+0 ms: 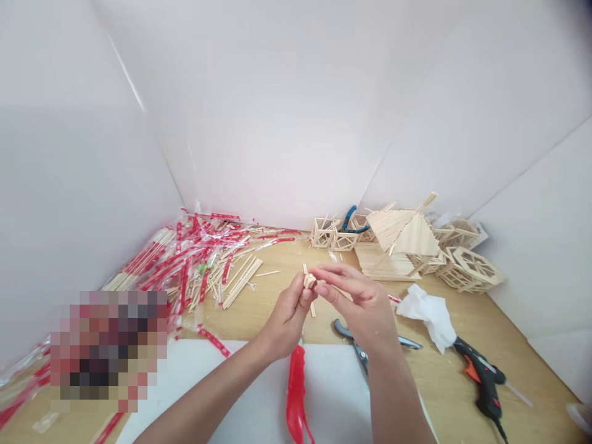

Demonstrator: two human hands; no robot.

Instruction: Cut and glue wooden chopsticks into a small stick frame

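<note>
From where I stand, I take the white board (194,357) at the front of the desk (531,364) as my mark. At the left, past the board's far corner, I see a bundle of wooden sticks (141,256) with red bands, and near it a tangled heap of red and clear wrappers (182,271). Loose wooden sticks (243,282) lie beyond the board's left part. The left hand (287,317) is above the far edge of the board; its grip is narrow, thumb and fingers pinching a small wooden piece (309,282), which is therefore just beyond that edge. Below, over the board, is a red object (296,394) with a wavy side. Farther behind the board stand wooden frames (345,239) with blue-handled pliers (355,222) on them. The right hand (365,305) reaches over the board's far edge, fingertips at the piece; whether its grip closes on it, I cannot tell. A grey-blue tool (341,328), partly hidden by the right wrist, is at the same edge. Beyond the board's right part is a wooden roof-like shape (404,234), then a crumpled white tissue (430,314), and right of the board lies a black glue gun (483,376).
</note>
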